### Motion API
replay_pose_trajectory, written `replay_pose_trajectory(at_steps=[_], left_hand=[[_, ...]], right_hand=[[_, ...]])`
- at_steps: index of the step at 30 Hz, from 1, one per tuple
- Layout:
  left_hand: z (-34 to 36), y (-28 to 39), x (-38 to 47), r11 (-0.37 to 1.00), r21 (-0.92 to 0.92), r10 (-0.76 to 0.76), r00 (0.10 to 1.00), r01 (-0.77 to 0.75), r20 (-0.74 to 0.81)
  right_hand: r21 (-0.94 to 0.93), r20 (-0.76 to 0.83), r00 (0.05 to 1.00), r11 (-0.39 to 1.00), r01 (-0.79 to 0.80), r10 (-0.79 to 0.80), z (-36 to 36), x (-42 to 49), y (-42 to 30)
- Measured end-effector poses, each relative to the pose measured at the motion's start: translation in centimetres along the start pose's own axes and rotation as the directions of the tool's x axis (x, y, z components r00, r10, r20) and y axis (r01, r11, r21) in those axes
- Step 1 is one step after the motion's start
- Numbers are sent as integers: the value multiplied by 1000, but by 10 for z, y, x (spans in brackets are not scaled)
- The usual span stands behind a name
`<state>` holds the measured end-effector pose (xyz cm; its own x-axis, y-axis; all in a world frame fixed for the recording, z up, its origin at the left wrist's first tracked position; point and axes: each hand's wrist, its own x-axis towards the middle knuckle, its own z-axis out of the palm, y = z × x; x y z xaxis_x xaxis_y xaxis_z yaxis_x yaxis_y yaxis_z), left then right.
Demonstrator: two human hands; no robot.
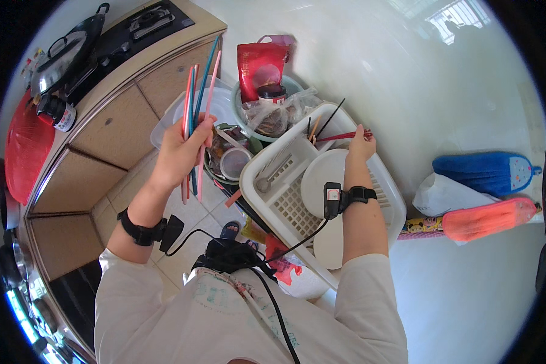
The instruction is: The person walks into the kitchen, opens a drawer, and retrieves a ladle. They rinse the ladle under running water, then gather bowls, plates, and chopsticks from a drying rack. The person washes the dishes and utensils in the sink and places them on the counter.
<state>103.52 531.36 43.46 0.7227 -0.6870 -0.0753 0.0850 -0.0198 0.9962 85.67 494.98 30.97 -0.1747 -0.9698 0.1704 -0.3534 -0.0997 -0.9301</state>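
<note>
My left hand [182,145] is closed around a bundle of several pink, red and teal chopsticks [192,100], raised left of the white plastic dish rack [257,211]. At the rack's far right side, my right hand [362,144] grips the ends of dark red chopsticks [336,136], whose other ends reach the rack's utensil section. Black and light wooden chopsticks [331,118] stand in that section. A metal spoon [264,184] lies in the rack's left compartment. White plates [316,182] rest in the rack, partly hidden by my right forearm.
Behind the rack, a pale green basin [237,111] holds a red pouch, a dark-lidded jar and plastic bags. Another container with a clear round tub [235,164] is left of the rack. A counter with a gas stove [136,27] and lidded wok is at left. Blue and orange cloths hang right.
</note>
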Motion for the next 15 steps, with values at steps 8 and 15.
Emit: replay_pose_trajectory(at_steps=[8,15], left_hand=[[25,-6,18,872,-444,-185,979,204,88],[63,16,17,775,-512,-198,912,370,360]], right_hand=[[-189,110,929,911,368,-353,-30,-9,-54],[413,81,830,777,475,-551,-89,-67,-175]])
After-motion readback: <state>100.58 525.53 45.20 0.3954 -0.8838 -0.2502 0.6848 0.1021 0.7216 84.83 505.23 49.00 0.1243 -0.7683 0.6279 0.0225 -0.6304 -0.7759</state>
